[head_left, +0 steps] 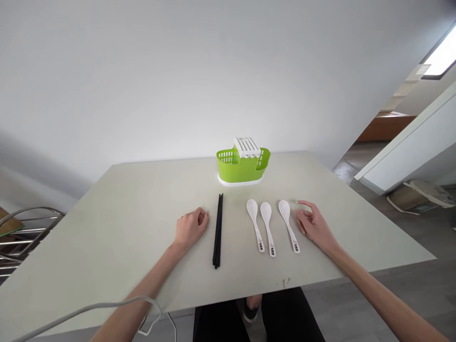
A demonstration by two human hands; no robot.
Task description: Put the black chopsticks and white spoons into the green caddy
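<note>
Chopsticks (pixel 218 231), thin black straight ones, are lying in a tight bundle on the pale greenish-white tabletop (pixel 142 199), pointing away from the person. The left hand (pixel 191 226) is resting just left of them, fingers loosely curled in and only a narrow gap at the thumb. Over to the right there's a loose row of three glossy white long-handled spoons (pixel 268 229), bowls facing the far side; the two on the left sit closer together. The right hand (pixel 314 228) is just beside the rightmost one, fingers bent but pretty relaxed, index stuck out and spread from the thumb. Further back, near the wall, stands a bright green plastic basket (pixel 239 171) with a white base and slotted white top piece.
</note>
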